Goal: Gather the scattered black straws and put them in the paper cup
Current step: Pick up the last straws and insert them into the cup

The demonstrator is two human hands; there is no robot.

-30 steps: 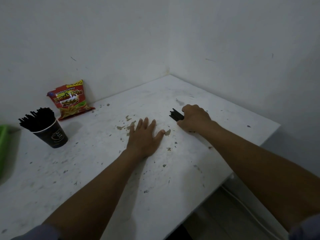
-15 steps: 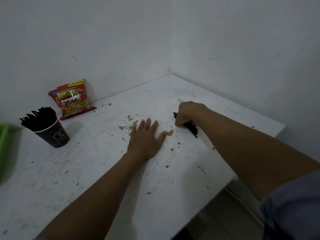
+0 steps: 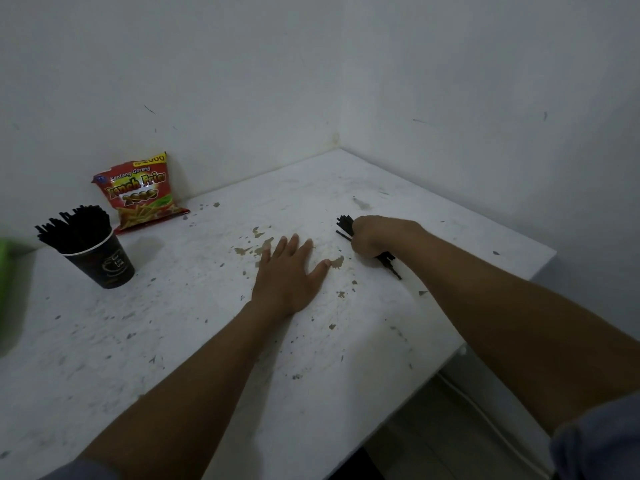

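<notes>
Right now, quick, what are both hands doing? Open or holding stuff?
Left hand: open, flat on the table, holding nothing.
Right hand: closed around a bundle of black straws.

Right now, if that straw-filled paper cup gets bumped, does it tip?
Probably tips fairly easily: the paper cup narrows toward its base, and the straws fan out well above the rim, leaning left. Likely light, so a nudge may slide it across the table.

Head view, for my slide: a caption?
Right hand grips black straws; left hand flat on table; paper cup far left.
</notes>
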